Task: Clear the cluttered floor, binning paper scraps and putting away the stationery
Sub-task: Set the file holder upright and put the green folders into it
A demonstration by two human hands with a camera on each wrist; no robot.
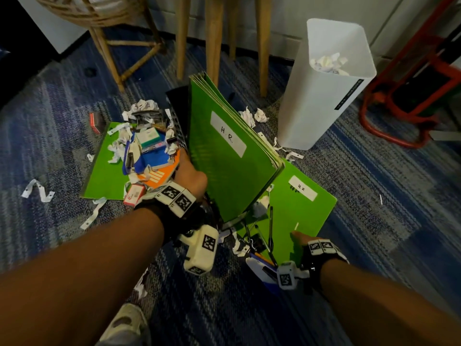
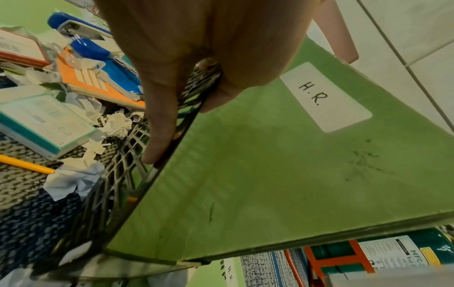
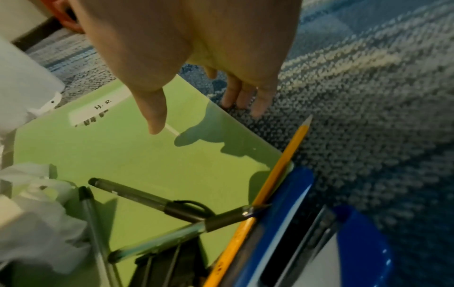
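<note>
Down by the wrists, the left hand (image 2: 186,58) grips the rim of a black mesh file rack (image 2: 117,174), thumb (image 2: 159,136) along its edge, with a stack of green folders (image 1: 232,151) marked H.R. standing in it, tilted. The right hand (image 3: 196,58) hovers with fingers spread and loose over the edge of another green folder (image 3: 137,155) lying flat on the carpet (image 1: 374,191), pens (image 3: 147,198) and a yellow pencil (image 3: 282,165) across its near corner. Beyond, crumpled paper scraps (image 1: 252,116), notebooks (image 1: 154,171) and a blue stapler (image 2: 81,27) litter the floor beside a white bin (image 1: 321,101) holding paper.
</note>
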